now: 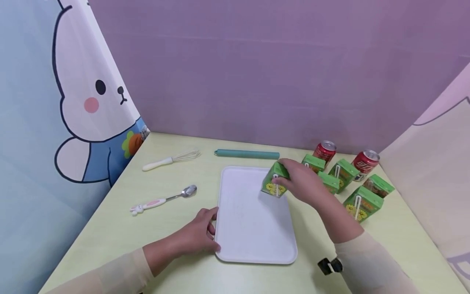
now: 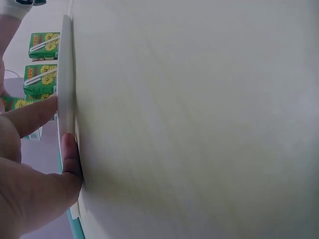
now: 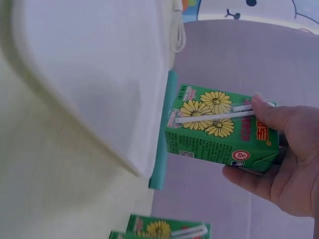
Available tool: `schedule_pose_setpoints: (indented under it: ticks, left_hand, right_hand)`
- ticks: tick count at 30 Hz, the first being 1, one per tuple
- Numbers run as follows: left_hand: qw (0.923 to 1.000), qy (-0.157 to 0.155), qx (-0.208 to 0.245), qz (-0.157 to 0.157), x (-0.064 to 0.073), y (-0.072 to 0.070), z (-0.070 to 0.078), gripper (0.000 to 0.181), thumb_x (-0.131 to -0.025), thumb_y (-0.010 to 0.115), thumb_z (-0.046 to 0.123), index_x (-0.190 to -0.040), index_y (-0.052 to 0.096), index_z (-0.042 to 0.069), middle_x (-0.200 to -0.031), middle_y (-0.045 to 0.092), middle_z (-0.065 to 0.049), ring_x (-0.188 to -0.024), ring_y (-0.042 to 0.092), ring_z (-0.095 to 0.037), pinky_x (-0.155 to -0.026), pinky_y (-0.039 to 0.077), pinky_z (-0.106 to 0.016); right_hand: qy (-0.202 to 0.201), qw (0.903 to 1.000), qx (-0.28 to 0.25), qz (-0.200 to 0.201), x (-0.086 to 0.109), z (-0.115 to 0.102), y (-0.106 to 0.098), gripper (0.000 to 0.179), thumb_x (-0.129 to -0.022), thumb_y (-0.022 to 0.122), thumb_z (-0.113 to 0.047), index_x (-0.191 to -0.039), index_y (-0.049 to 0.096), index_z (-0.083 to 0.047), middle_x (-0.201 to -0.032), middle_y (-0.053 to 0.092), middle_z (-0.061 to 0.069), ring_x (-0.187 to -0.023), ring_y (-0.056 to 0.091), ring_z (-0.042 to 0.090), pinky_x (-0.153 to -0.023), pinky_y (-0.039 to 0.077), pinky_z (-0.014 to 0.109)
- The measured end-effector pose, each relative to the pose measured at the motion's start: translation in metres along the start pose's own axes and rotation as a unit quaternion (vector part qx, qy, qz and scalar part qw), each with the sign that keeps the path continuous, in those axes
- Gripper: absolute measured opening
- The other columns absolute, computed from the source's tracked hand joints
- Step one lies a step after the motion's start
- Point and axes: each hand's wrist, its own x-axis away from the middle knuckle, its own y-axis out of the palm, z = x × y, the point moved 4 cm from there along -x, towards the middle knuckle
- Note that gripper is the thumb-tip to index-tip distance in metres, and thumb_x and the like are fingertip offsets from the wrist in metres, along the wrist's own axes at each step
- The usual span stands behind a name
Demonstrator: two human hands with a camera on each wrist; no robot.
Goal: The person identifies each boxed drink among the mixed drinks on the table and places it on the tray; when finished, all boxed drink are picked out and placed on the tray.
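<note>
Smooth pale-yellow tabletop (image 1: 110,237), purple fabric backdrop (image 1: 257,81). R hand (image 1: 301,179) w/ fingers gripping boxy green drink carton (image 3: 222,132) w/ thin white straw (image 3: 214,117), near far R corner of rect. white tray (image 1: 253,228); L hand (image 1: 200,230) w/ bent fingers holding tray's L rim.

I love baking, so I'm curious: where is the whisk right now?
In the head view, the whisk lies toward the table's far left, left of the teal rod and beyond the spoon.

Right fingers (image 3: 254,183) gripping, raised; left fingers (image 2: 35,118) pinching, lower.
</note>
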Motion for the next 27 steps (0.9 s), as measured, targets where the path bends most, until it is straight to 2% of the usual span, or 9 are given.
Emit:
schedule_pose_setpoints:
  ticks: [6,15,20,27]
  left_hand:
    - [0.9998,0.0,0.021,0.005,-0.001,-0.001,0.001,0.104,-0.064,0.087,0.007,-0.151,0.029,0.003,-0.124,0.044,-0.009,-0.092,0.056,-0.016,-0.076,0.047,-0.024]
    - [0.999,-0.013,0.039,0.019,-0.003,-0.002,0.003,0.102,-0.063,0.087,0.003,-0.149,0.032,0.003,-0.122,0.045,-0.01,-0.092,0.055,-0.018,-0.076,0.047,-0.027]
    - [0.9987,-0.013,0.046,0.017,-0.004,-0.001,0.002,0.103,-0.062,0.087,0.002,-0.149,0.031,0.001,-0.122,0.045,-0.011,-0.093,0.055,-0.018,-0.075,0.048,-0.027]
    - [0.9992,-0.008,0.035,0.016,-0.004,0.0,0.0,0.104,-0.062,0.087,0.004,-0.149,0.031,0.001,-0.122,0.045,-0.01,-0.093,0.055,-0.017,-0.075,0.047,-0.025]
  right_hand:
    - [-0.018,0.9997,-0.014,0.0,-0.027,-0.014,0.015,0.057,-0.091,0.068,-0.042,-0.137,0.051,-0.013,-0.118,0.062,0.004,-0.099,0.057,0.023,-0.082,0.049,0.043]
    - [-0.048,0.9988,-0.007,-0.006,-0.063,-0.044,0.035,0.059,-0.09,0.069,-0.039,-0.14,0.051,-0.013,-0.133,0.058,0.006,-0.107,0.057,0.022,-0.09,0.047,0.043]
    - [-0.053,0.9985,0.006,-0.015,-0.078,-0.057,0.046,0.06,-0.09,0.068,-0.041,-0.142,0.05,-0.016,-0.135,0.057,0.004,-0.106,0.056,0.019,-0.088,0.048,0.041]
    - [-0.047,0.9984,-0.005,-0.03,-0.091,-0.063,0.055,0.06,-0.089,0.07,-0.04,-0.142,0.05,-0.019,-0.132,0.056,0.002,-0.103,0.055,0.018,-0.086,0.048,0.039]
